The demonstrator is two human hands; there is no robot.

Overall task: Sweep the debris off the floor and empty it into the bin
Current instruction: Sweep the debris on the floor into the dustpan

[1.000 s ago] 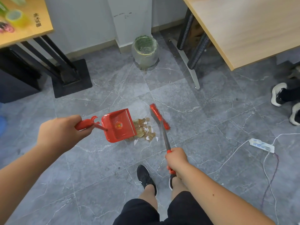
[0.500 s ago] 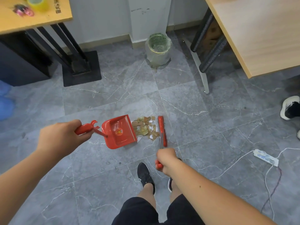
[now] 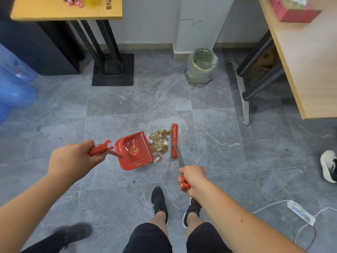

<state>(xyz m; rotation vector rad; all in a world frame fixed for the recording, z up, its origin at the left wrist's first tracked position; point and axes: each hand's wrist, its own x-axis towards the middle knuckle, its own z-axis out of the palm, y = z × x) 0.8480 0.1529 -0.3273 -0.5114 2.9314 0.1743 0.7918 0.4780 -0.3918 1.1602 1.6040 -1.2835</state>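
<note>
A pile of brown and white debris [image 3: 159, 143] lies on the grey tiled floor. My left hand [image 3: 73, 158] grips the handle of a red dustpan [image 3: 135, 151], whose open lip rests on the floor against the pile's left side. My right hand [image 3: 191, 178] grips the red handle of a brush [image 3: 174, 140]; its red head stands upright on the floor just right of the pile. The bin [image 3: 202, 65], lined with a clear bag, stands farther ahead by the wall.
A wooden desk [image 3: 306, 66] with black legs is on the right, another table [image 3: 63, 10] on a black base at the back left. Blue water bottles [image 3: 14, 88] lie far left. A power strip [image 3: 300, 212] and cable lie right. Another person's shoe [image 3: 328, 165] is at the right edge.
The brush head swung from a slant on the pile's right to upright and closer in, pressing the debris toward the dustpan. My view rose, and the dustpan stayed by the pile.
</note>
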